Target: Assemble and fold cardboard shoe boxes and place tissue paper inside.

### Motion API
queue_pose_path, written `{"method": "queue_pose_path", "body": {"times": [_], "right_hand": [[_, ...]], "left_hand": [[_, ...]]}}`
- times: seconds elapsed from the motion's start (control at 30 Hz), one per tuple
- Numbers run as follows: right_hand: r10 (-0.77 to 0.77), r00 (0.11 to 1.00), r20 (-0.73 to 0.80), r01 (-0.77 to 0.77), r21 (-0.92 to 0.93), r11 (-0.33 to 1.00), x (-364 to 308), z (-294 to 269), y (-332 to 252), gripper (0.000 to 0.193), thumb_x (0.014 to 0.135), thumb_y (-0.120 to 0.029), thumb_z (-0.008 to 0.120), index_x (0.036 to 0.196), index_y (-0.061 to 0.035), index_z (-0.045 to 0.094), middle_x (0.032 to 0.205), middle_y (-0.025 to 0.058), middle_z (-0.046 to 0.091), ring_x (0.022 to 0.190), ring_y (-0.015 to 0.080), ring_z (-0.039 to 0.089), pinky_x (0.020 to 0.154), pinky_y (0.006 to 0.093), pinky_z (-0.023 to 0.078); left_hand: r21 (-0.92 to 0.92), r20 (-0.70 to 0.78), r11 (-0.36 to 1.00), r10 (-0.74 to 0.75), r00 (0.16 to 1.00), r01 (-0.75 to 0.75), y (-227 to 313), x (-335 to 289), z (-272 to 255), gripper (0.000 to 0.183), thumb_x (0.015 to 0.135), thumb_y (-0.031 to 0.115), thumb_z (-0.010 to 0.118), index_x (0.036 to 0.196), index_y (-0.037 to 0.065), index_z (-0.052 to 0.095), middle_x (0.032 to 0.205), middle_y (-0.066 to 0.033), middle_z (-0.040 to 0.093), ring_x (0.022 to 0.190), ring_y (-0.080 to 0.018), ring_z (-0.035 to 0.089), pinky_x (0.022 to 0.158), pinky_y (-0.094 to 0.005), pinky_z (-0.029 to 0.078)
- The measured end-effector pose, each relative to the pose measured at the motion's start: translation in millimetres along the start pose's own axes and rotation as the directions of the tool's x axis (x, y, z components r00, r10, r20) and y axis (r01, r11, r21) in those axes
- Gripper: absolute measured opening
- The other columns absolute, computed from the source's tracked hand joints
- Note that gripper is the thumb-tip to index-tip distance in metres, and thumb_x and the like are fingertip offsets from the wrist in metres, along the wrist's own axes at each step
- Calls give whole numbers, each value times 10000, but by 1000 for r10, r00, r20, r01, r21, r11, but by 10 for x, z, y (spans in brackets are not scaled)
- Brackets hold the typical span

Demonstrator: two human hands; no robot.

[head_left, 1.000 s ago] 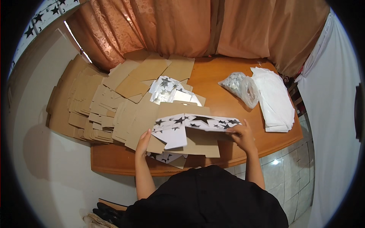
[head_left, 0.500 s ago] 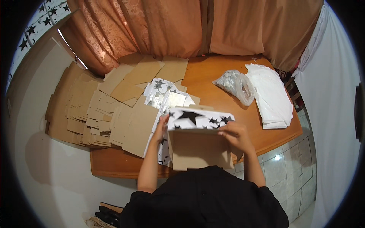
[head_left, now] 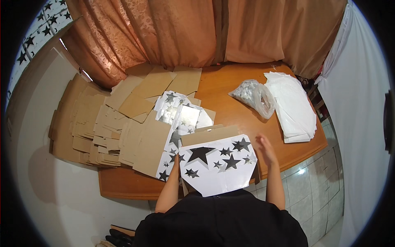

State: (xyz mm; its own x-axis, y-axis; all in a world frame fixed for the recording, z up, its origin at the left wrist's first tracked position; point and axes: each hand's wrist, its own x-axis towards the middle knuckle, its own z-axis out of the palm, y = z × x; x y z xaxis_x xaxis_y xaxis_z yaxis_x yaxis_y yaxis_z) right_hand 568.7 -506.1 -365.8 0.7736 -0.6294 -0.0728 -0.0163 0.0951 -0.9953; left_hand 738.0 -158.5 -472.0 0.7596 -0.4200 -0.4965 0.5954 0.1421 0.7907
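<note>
Before my body at the table's front edge is a cardboard box [head_left: 222,164], with its white lid panel printed with black and grey stars facing up. A plain brown flap [head_left: 210,135] sticks out along its far edge. My left hand [head_left: 177,164] is against the box's left side; its fingers are mostly hidden. To the right of the box, my right hand [head_left: 267,150] is raised with fingers stretched out, holding nothing and apart from the box. Flat star-printed cardboard sheets [head_left: 175,140] lie just beyond my left hand.
Stacks of flat brown cardboard [head_left: 144,140] cover the left of the wooden table [head_left: 222,99]. A clear plastic bag [head_left: 257,99] with greyish contents lies at the back right, beside a pile of white sheets [head_left: 292,109]. Brown curtains [head_left: 181,33] hang behind.
The star-printed panel has come down toward me and now covers the box's opening. My right hand has let go of it and moved off to the right. My left hand is lower.
</note>
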Motion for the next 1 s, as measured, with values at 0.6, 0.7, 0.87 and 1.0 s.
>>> {"method": "queue_pose_path", "body": {"times": [0.6,0.7,0.87,1.0], "right_hand": [[141,976,167,-151,48,987,-833,-230,1016,353,944,-289,466,1168,-25,532,1061,73,582,997,186,548,886,294,430],[105,981,165,-107,3,994,-850,-259,1035,354,946,-291,461,1170,-26,531,1057,72,582,994,186,548,884,292,431],[51,989,142,-42,-71,997,-732,-148,940,357,949,-295,453,1173,-27,528,1051,72,582,989,185,547,881,289,433],[24,983,182,-1,-127,992,-423,205,750,359,952,-298,447,1175,-28,527,1046,72,582,985,184,547,879,287,434]], "left_hand": [[227,-33,943,257,966,-243,-38,-431,159,504,955,431,392,1018,-31,584,957,-67,604,869,-123,546,806,-245,413],[161,115,884,425,898,-439,161,-471,326,588,940,488,387,1122,-48,547,1030,-89,607,962,-148,554,860,-258,404],[144,272,718,633,725,-681,442,-521,598,549,938,433,417,1228,-28,483,1082,-92,597,993,-159,550,877,-269,402],[34,47,940,339,940,-341,361,-27,156,365,896,304,509,1135,37,577,950,-72,627,822,-131,590,730,-231,455]]}}
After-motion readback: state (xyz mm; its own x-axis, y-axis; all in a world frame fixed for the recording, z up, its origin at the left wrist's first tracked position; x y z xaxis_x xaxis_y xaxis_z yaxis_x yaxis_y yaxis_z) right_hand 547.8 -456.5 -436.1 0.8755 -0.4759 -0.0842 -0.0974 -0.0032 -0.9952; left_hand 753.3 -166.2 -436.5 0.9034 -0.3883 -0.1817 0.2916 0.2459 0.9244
